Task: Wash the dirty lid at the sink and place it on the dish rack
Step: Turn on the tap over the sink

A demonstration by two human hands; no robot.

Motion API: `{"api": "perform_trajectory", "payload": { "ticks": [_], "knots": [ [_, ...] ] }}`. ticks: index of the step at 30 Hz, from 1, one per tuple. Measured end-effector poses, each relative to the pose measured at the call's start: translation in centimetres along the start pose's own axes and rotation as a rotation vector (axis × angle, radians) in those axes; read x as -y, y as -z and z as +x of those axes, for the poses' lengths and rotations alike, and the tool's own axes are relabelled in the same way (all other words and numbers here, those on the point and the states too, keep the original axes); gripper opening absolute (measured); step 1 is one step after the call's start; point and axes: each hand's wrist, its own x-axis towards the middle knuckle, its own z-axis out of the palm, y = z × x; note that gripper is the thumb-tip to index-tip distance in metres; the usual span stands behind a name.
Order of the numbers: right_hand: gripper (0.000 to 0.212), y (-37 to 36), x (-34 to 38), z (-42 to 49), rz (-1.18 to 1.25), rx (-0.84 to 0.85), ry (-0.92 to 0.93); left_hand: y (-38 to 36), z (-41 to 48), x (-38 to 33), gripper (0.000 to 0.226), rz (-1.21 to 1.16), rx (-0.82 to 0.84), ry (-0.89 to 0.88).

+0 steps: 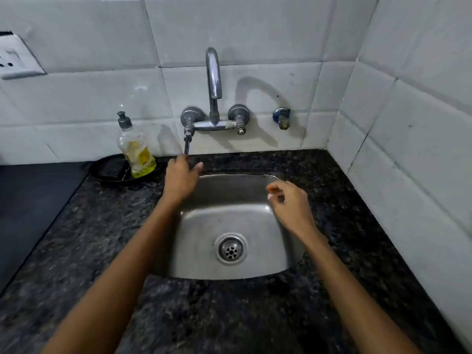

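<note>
A steel sink (pixel 255 192) is set into a dark speckled granite counter, with nothing lying in its basin. The wall faucet (pixel 214 72) arches above it, and no water runs from it. My left hand (pixel 181 176) reaches up to the left tap lever (pixel 187 143); its fingertips touch the lever's lower end and the thumb is spread apart. My right hand (pixel 291 203) hovers over the sink's right side with fingers loosely curled and nothing in them. I see no lid and no dish rack.
A dish soap bottle (pixel 135 152) with yellow liquid stands on a dark round dish (pixel 107 171) left of the sink. A black cooktop (pixel 33 200) lies at far left. Tiled walls close the back and right; a small valve (pixel 281 118) sticks out right of the faucet.
</note>
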Motion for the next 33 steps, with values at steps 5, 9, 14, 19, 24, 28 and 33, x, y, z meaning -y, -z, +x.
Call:
{"api": "perform_trajectory", "payload": {
  "ticks": [5,9,14,19,24,28,33],
  "knots": [
    [0.02,-0.9,-2.7,3.0,0.029,0.002,-0.069,-1.3,4.5,-0.7,0.052,0.052,0.018,0.099],
    [0.019,-1.6,-3.8,4.3,0.04,-0.027,-0.099,-2.6,7.3,-1.3,0.05,0.053,-0.018,0.132],
    [0.019,-2.1,-4.4,4.8,0.03,-0.027,-0.152,-3.4,9.6,-2.5,0.059,0.039,-0.125,0.286],
    [0.02,-2.3,-4.2,5.6,0.01,-0.016,-0.18,-3.6,11.5,-1.6,0.047,-0.14,-0.157,0.41],
    [0.019,-2.2,-4.2,5.7,0.023,-0.023,-0.192,-3.5,12.4,-1.4,0.043,-1.059,0.021,0.686],
    [0.018,-2.0,-4.0,5.2,0.017,-0.02,-0.191,-1.7,10.8,-1.5,0.045,-1.043,0.193,0.656],
    [0.018,-3.3,-2.8,3.6,0.032,0.031,-0.155,-0.8,7.6,0.1,0.027,-0.813,0.327,0.632]
  ]
}}
